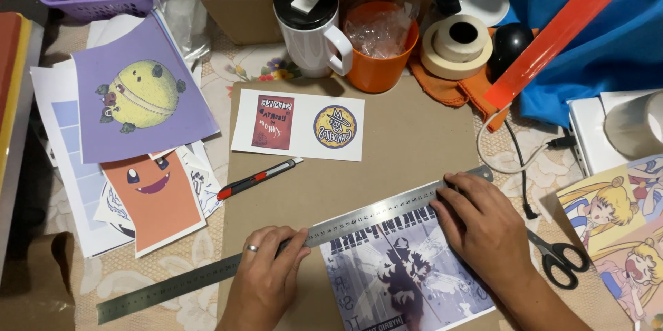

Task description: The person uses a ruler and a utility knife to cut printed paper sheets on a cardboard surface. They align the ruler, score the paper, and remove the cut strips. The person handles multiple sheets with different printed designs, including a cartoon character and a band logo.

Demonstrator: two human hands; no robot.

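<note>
A long steel ruler [359, 219] lies slanted across a brown cardboard sheet [407, 144], along the top edge of a grey-violet printed poster [407, 269]. My left hand [269, 272], with a ring on it, presses flat on the ruler's left part. My right hand [483, 227] presses down on the ruler's right end and the poster's upper right corner. A red and black utility knife [257, 178] rests on the cardboard's left edge, apart from both hands. A white sheet with two small prints [298, 125] lies farther back.
A stack of cartoon prints [141, 96] sits to the left. A white mug [309, 23], an orange cup [381, 48], tape rolls [457, 44] and a cardboard box stand at the back. Black scissors [559, 256] and anime prints [625, 227] lie at right.
</note>
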